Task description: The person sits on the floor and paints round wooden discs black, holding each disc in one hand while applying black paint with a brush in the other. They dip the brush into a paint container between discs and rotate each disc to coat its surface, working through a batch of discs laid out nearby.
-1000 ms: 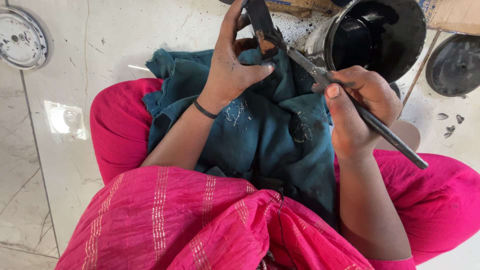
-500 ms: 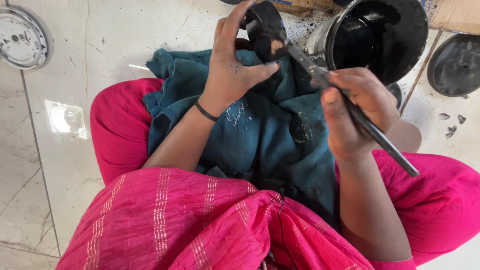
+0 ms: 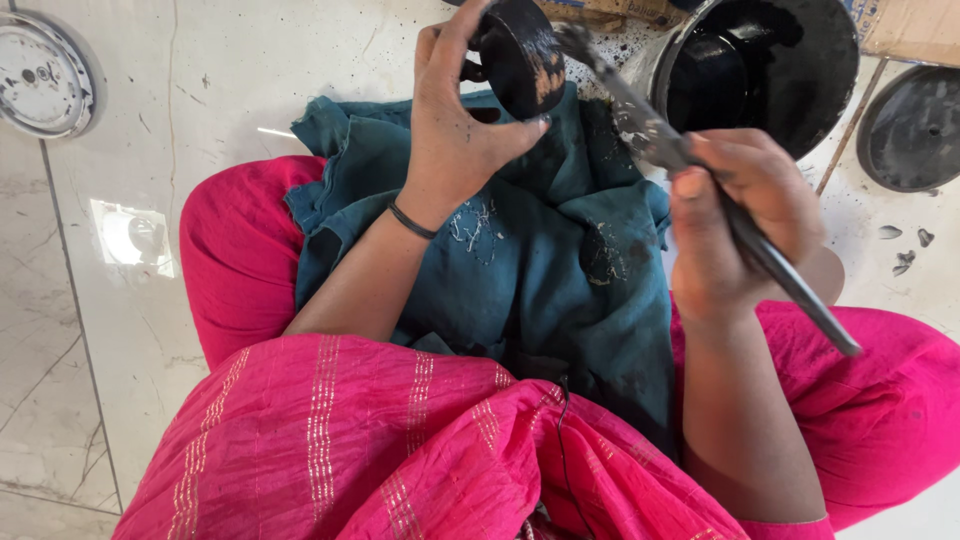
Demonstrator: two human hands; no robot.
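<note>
The left hand (image 3: 455, 130) grips a small round black-coated piece (image 3: 520, 55) with thumb and fingers closed around it, holding it up above the far edge of the teal cloth (image 3: 540, 270) spread over the lap. The right hand (image 3: 735, 225) is closed tight on a paint-stained brush (image 3: 700, 185), whose bristles touch the piece, near a black paint bucket (image 3: 770, 65) on the floor.

bright pink clothing (image 3: 330, 440) with thin pale woven stripes, creased across the lap and knees. a thin black band (image 3: 411, 221) circles the left wrist. both forearms are bare, fingertips smudged black.
</note>
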